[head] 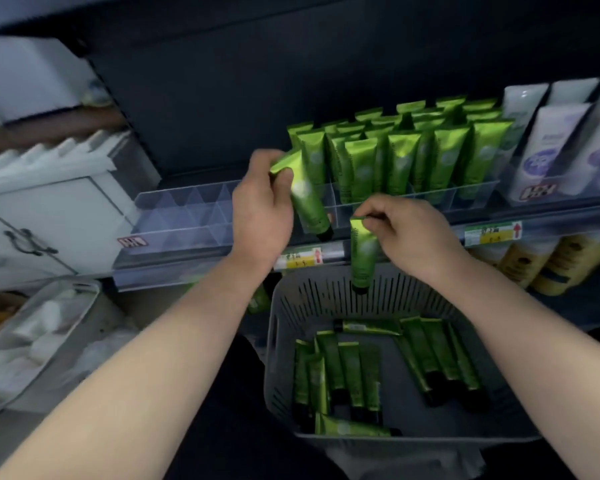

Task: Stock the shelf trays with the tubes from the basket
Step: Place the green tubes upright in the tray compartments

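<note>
Basket (281,358) of tubes (350,372) below shelf trays (187,216) (left compartments bare)

Green tubes (409,154) w/ black caps; grey slotted basket (326,296); clear trays (187,216).

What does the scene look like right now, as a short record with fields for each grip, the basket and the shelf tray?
left grip: holds green tube, tilted, at shelf tray
right grip: pinches second tube by crimped end, cap down, above basket
basket: more tubes lying flat
shelf tray: upright tubes in right part
</note>
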Motion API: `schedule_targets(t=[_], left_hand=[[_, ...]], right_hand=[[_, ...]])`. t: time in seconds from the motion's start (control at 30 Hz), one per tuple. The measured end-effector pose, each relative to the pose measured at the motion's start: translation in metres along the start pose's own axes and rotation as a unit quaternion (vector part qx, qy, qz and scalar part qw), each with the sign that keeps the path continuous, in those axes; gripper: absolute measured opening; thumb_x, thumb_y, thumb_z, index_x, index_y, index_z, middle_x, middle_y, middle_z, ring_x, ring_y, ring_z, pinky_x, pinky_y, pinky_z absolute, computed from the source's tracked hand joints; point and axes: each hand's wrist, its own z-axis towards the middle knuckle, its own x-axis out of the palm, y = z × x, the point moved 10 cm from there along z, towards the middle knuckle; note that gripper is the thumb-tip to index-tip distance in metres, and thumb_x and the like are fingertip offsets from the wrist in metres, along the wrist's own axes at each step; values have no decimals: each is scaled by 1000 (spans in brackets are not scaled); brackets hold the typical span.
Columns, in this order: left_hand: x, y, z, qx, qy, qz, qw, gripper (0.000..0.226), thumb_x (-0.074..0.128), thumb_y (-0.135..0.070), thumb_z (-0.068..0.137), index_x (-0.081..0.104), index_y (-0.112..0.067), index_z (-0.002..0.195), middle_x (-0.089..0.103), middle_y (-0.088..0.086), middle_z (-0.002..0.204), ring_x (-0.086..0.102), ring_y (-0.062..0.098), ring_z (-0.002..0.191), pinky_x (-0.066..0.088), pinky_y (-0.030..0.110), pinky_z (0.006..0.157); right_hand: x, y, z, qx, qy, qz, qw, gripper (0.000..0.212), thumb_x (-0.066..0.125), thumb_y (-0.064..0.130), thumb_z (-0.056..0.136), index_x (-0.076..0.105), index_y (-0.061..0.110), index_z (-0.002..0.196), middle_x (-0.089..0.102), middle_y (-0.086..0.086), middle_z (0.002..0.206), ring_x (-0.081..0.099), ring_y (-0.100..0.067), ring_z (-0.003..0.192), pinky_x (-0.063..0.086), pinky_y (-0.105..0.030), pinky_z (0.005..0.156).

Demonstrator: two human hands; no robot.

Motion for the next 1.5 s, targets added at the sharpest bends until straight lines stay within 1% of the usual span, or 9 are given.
schedule_targets(t=[0.07, 0.2, 0.57, 0.67, 0.77, 0.83, 1.0, 1.2, 1.5], left_hand=[[-8, -8, 25, 9, -19, 4, 1000, 16, 49, -15, 96, 54, -11, 110, 60, 11, 75, 59, 30, 64, 54, 48, 60], [0, -10, 59, 21, -22, 41, 999, 17, 51, -11, 95, 57, -8, 110, 58, 0, 79, 51, 12, 64, 43, 22, 62], [67, 53, 78, -75, 114, 137, 981, 26, 49, -11, 97, 56, -8, 122, 63, 15, 107, 55, 20, 89, 35, 20, 69], [63, 55, 76, -70, 106, 127, 984, 27, 54, -13, 95, 56, -7, 121, 64, 12, 110, 59, 21, 94, 40, 21, 73], [49, 46, 74, -30, 72, 106, 991, 26, 59, -12, 91, 57, -6, 116, 63, 11, 111, 62, 22, 98, 48, 27, 82], [37, 38, 68, 0, 45, 113, 993, 27, 58, -8, 89, 57, -6, 116, 58, 11, 113, 60, 21, 99, 47, 25, 83], [23, 25, 50, 72, 50, 143, 986, 26, 52, 3, 86, 63, -7, 107, 58, 9, 115, 55, 24, 105, 43, 24, 86], [22, 12, 36, 134, 96, 177, 970, 22, 53, 4, 85, 69, -9, 94, 63, 7, 110, 55, 26, 101, 52, 37, 76], [20, 11, 26, 130, 98, 173, 971, 22, 54, 4, 86, 70, -9, 92, 64, 5, 110, 56, 23, 102, 51, 32, 74]], right_hand=[[-9, 9, 9, -9, -11, 0, 1000, 19, 53, 19, 95, 66, 25, 108, 66, 6, 95, 61, -17, 84, 50, -32, 68], [-17, 14, 22, -17, -22, -18, 999, 19, 53, 20, 96, 66, 27, 108, 61, 13, 90, 55, -10, 74, 45, -27, 64], [-22, 9, 39, -29, -27, -27, 999, 19, 54, 22, 95, 66, 29, 107, 63, 14, 80, 45, 3, 52, 39, -22, 52], [-27, 18, 49, -38, -38, -32, 998, 18, 54, 23, 95, 65, 31, 107, 67, 12, 88, 48, 0, 58, 49, -28, 60], [-35, 34, 63, -58, -69, -31, 995, 18, 54, 22, 95, 66, 29, 105, 56, 18, 73, 40, 2, 54, 35, -23, 54], [-43, 50, 73, -80, -101, -32, 991, 18, 54, 21, 94, 67, 28, 105, 63, 13, 80, 42, -4, 58, 34, -24, 57], [-53, 75, 96, -106, -167, -42, 979, 18, 52, 19, 94, 66, 25, 103, 68, 6, 92, 60, -17, 77, 49, -33, 66], [-15, 68, 123, -96, -99, -122, 983, 20, 53, 15, 93, 67, 22, 106, 63, -1, 106, 62, -24, 89, 48, -34, 68], [7, 58, 120, -111, -76, -179, 975, 32, 56, 5, 89, 68, 24, 112, 66, -3, 109, 54, -26, 103, 42, -37, 80]])
